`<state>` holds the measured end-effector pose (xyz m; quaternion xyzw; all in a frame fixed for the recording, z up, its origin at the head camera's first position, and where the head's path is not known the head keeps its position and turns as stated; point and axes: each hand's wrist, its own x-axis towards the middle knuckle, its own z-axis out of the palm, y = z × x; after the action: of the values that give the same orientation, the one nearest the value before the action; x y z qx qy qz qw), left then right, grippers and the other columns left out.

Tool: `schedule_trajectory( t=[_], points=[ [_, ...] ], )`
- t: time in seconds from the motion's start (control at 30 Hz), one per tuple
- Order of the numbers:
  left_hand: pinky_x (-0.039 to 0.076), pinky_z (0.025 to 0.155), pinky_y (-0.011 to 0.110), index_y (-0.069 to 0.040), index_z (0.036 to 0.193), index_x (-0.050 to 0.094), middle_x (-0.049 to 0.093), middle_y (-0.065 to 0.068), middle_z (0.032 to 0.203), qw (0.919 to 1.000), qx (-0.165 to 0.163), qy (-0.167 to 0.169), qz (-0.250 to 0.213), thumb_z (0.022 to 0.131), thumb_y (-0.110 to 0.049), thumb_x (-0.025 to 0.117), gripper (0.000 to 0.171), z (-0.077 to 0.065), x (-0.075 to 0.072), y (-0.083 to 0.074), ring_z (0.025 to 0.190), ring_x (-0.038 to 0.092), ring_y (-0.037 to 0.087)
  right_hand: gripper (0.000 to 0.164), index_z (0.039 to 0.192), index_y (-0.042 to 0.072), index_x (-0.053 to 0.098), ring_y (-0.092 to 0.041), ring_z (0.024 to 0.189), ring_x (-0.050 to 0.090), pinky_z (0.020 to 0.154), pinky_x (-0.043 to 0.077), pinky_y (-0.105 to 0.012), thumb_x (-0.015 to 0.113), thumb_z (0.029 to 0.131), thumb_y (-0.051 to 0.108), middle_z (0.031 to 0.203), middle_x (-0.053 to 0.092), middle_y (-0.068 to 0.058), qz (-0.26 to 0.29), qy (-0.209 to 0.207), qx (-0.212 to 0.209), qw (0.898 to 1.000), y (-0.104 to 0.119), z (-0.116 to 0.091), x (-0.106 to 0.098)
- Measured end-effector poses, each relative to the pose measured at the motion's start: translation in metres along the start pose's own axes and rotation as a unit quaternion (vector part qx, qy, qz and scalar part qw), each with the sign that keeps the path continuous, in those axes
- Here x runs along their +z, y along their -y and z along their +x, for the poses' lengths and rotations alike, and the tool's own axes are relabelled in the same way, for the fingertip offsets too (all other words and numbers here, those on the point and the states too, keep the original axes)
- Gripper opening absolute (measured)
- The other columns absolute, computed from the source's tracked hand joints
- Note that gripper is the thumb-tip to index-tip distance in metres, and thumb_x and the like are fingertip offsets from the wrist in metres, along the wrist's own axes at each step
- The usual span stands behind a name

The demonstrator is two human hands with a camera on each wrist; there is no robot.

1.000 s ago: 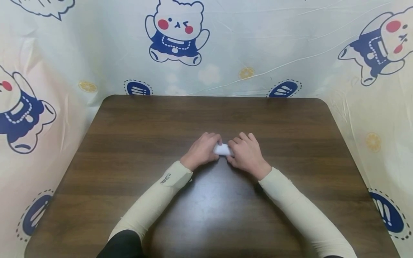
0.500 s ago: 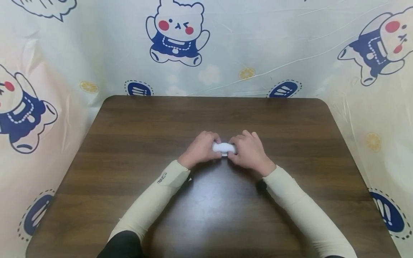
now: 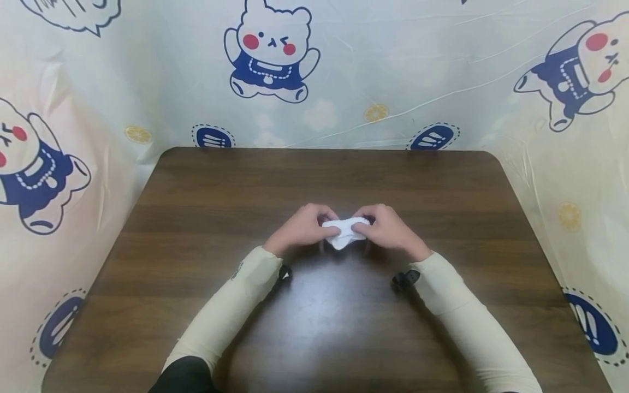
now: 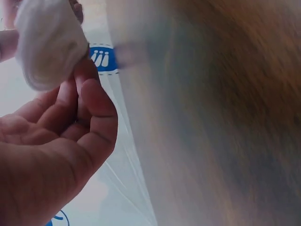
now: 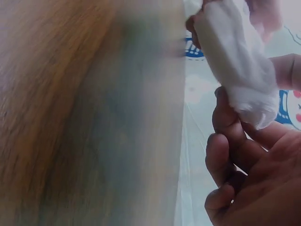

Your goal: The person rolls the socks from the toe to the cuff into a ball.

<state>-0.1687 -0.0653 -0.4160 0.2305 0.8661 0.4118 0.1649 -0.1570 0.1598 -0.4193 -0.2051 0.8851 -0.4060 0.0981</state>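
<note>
Pale curtains (image 3: 354, 54) printed with bears (image 3: 269, 60) in blue clothing and with orange slices (image 3: 377, 113) are hung beyond the hands and to either side of them. Below the hands, a dark brown wooden tabletop (image 3: 314, 174) is seen, its far edge set well ahead of the fingers. Directly between the two hands, a small white cloth (image 3: 345, 234) is held, bunched into a short roll, with one part of it drooped toward the person. One end is gripped by the left hand (image 3: 301, 227), the thumb pressed on the near face and the fingers bent behind. The opposite end is pinched by the right hand (image 3: 391, 227), with its spare fingers loosely curled below the cloth. Both hands are nearly closed, parted only by the cloth's thickness. Whether the tabletop is touched by the cloth cannot be told. Behind each hand, the forearm is covered by a cream sleeve (image 3: 228, 300), and a small black object (image 3: 405, 279) is seen beside the right wrist.
</note>
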Motion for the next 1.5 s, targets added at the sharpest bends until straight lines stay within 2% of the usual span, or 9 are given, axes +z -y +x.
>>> schedule_trajectory(
  t=[0.17, 0.33, 0.53, 0.67, 0.8, 1.0, 1.17, 1.33, 1.5],
  points=[
    [0.046, 0.063, 0.029, -0.011, 0.095, 0.067, 0.066, -0.002, 0.08, 0.9965, 0.006, 0.045, -0.07, 0.079, -0.034, 0.07, 0.028, -0.002, 0.001, -0.002, 0.071, 0.059, 0.017, 0.015, 0.094, 0.013, 0.069, -0.019, 0.073, 0.056, 0.062, 0.047, -0.034, 0.062, 0.086, 0.023, 0.084, 0.064, 0.0, 0.073, 0.021, 0.014, 0.997, -0.002, 0.0, -0.005],
    [0.047, 0.073, 0.041, -0.009, 0.095, 0.068, 0.068, 0.003, 0.081, 0.9855, -0.023, 0.088, -0.144, 0.078, -0.036, 0.071, 0.032, -0.004, 0.002, -0.005, 0.08, 0.06, 0.032, 0.016, 0.094, 0.011, 0.069, -0.021, 0.073, 0.058, 0.062, 0.047, -0.033, 0.061, 0.086, 0.022, 0.083, 0.066, -0.003, 0.114, 0.039, 0.038, 0.992, -0.002, -0.001, -0.009],
    [0.045, 0.075, 0.047, -0.007, 0.09, 0.07, 0.067, 0.007, 0.081, 0.9784, -0.039, 0.112, -0.169, 0.08, -0.028, 0.07, 0.024, -0.003, 0.006, -0.006, 0.074, 0.056, 0.024, 0.021, 0.099, 0.011, 0.066, -0.023, 0.077, 0.059, 0.069, 0.048, -0.042, 0.063, 0.085, 0.026, 0.089, 0.065, -0.005, 0.139, 0.039, 0.053, 0.988, -0.001, -0.003, -0.01],
    [0.046, 0.075, 0.047, -0.006, 0.095, 0.067, 0.066, 0.007, 0.085, 0.9779, -0.058, 0.079, -0.185, 0.081, -0.028, 0.07, 0.026, -0.003, 0.01, -0.01, 0.074, 0.058, 0.02, 0.033, 0.109, 0.008, 0.06, -0.023, 0.083, 0.06, 0.078, 0.046, -0.046, 0.064, 0.085, 0.031, 0.095, 0.064, -0.008, 0.189, 0.006, 0.052, 0.981, 0.001, -0.006, -0.01],
    [0.045, 0.079, 0.051, -0.006, 0.105, 0.063, 0.066, 0.007, 0.093, 0.9695, -0.065, 0.038, -0.233, 0.081, -0.032, 0.069, 0.035, -0.004, 0.01, -0.017, 0.08, 0.06, 0.023, 0.036, 0.114, 0.006, 0.057, -0.024, 0.089, 0.059, 0.082, 0.045, -0.043, 0.064, 0.086, 0.027, 0.1, 0.063, -0.009, 0.238, -0.026, 0.049, 0.97, 0.009, -0.012, -0.013],
    [0.042, 0.081, 0.055, -0.005, 0.109, 0.061, 0.065, 0.009, 0.099, 0.9518, -0.055, 0.009, -0.302, 0.081, -0.032, 0.069, 0.04, -0.004, 0.011, -0.023, 0.085, 0.06, 0.025, 0.026, 0.107, 0.004, 0.064, -0.03, 0.082, 0.053, 0.069, 0.046, -0.037, 0.065, 0.086, 0.018, 0.093, 0.063, -0.009, 0.218, -0.056, -0.004, 0.974, 0.033, -0.02, -0.022],
    [0.043, 0.082, 0.053, -0.004, 0.109, 0.061, 0.065, 0.011, 0.101, 0.938, -0.055, 0.0, -0.342, 0.081, -0.026, 0.07, 0.037, -0.004, 0.013, -0.023, 0.088, 0.062, 0.025, 0.024, 0.107, 0.003, 0.065, -0.032, 0.081, 0.052, 0.066, 0.045, -0.031, 0.064, 0.086, 0.015, 0.093, 0.064, -0.009, 0.224, -0.062, -0.013, 0.972, 0.039, -0.021, -0.024],
    [0.046, 0.08, 0.048, -0.007, 0.109, 0.061, 0.065, 0.007, 0.1, 0.9499, -0.04, -0.032, -0.308, 0.078, -0.03, 0.072, 0.04, -0.005, 0.017, -0.025, 0.09, 0.061, 0.023, 0.023, 0.104, 0.005, 0.066, -0.028, 0.076, 0.052, 0.061, 0.045, -0.031, 0.065, 0.086, 0.018, 0.089, 0.064, -0.008, 0.193, -0.097, -0.031, 0.976, 0.03, -0.017, -0.017],
    [0.05, 0.071, 0.036, -0.014, 0.108, 0.061, 0.063, -0.001, 0.097, 0.9644, 0.002, -0.131, -0.23, 0.074, -0.044, 0.072, 0.046, -0.006, 0.018, -0.034, 0.086, 0.06, 0.017, 0.022, 0.096, 0.011, 0.066, -0.017, 0.074, 0.05, 0.06, 0.045, -0.033, 0.067, 0.083, 0.029, 0.081, 0.06, 0.002, 0.083, -0.173, -0.046, 0.98, 0.025, -0.012, -0.007]
  ],
)
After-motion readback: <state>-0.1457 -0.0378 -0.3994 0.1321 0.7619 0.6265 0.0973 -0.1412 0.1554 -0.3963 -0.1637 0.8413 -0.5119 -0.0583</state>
